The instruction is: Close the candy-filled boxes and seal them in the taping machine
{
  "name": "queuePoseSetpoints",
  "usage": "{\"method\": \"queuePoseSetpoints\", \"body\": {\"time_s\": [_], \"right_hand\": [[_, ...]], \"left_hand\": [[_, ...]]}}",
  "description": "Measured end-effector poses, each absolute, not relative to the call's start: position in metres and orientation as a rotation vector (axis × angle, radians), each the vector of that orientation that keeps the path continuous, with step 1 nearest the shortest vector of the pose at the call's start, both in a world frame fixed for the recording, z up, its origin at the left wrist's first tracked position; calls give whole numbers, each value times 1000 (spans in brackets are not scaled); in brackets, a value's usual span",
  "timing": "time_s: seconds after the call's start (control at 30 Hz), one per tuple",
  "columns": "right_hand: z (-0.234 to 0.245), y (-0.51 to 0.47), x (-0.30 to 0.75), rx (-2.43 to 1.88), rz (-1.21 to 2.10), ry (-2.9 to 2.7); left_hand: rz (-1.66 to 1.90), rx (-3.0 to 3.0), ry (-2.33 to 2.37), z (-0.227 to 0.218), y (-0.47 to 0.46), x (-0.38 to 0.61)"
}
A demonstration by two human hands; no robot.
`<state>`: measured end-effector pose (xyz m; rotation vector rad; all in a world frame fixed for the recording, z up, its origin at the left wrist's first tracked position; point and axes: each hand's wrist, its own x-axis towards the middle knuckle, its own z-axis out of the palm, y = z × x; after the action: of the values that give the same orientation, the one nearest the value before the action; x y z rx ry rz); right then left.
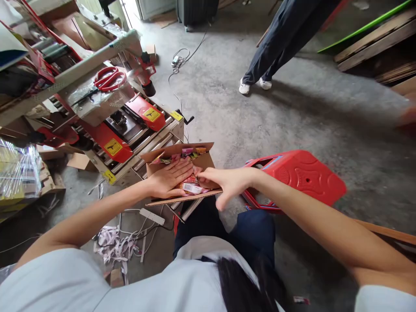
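You're over a grey concrete floor [221,108], smooth but scuffed and mottled, and right in front of you runs the roller conveyor [191,210], bare metal rollers set between pale rails. Its near end reaches your knees, and there sits the cardboard box [206,161], brown, open-topped, flaps folded outward!

Inside, a jumble of shiny packets [192,188], pink and red with touches of green, one showing a barcode on white. Your left hand [170,177] lies flat across them, palm down, fingers straight and close together. Your right hand [212,180] comes over the box's right side, fingers curled in at the packets, thumb apart outside; whether it grips one, you can't tell from here.

Up the conveyor, the sealing machine [112,143] wears hard red guards with yellow warning labels, and red-handled scissors [101,86] rest on top of it. A black crank [186,118] juts from the conveyor's far right corner.

Now the edges: the box's near flap overhangs the rollers toward your lap. Off the conveyor's right side, a moulded red plastic stool [305,173] lies tipped over, just beyond your right forearm. Farther out, the concrete stretches toward another person's dark trousers [282,39] and white shoes [244,88].
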<state>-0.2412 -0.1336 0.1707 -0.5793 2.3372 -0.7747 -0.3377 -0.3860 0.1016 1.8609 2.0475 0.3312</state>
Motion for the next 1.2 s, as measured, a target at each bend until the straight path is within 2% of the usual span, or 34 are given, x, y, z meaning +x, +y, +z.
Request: {"method": "queuePoseSetpoints", "body": {"time_s": [0.1, 0.23, 0.3, 0.37, 0.47, 0.57, 0.67, 0.77, 0.87, 0.97, 1.07, 1.2], "right_hand": [[161, -128, -246, -444, -877, 2406], [148, -141, -257, -62, -704, 2582], [146, -149, -251, 19, -711, 2706], [144, -155, -239, 68, -739, 2934], [137, -156, -226, -15, -772, 3209], [130, -154, -233, -197, -886, 3193], [131, -157, -249, -404, -825, 3097], [140, -170, -265, -555, -578, 3005], [146, -188, -284, -561, -282, 2890], [141, -201, -298, -505, -141, 2835], [131, -202, -295, -495, -203, 2921], [116, -194, -273, -435, -452, 3327]], "left_hand": [[431, 1706, 1829, 121, -388, -356], [608, 1605, 1795, 128, -387, -359], [718, 1622, 1998, 121, -392, -345], [846, 1551, 2399, 109, -399, -327], [1038, 1050, 3100, 92, -408, -307], [1098, 742, 3292, 84, -409, -300], [1013, 1013, 3122, 87, -405, -301], [776, 1287, 2928, 94, -402, -307], [520, 1464, 2772, 99, -395, -321], [248, 1547, 2678, 103, -385, -339], [93, 1511, 2651, 107, -377, -350], [159, 1475, 2655, 109, -375, -346]]}}
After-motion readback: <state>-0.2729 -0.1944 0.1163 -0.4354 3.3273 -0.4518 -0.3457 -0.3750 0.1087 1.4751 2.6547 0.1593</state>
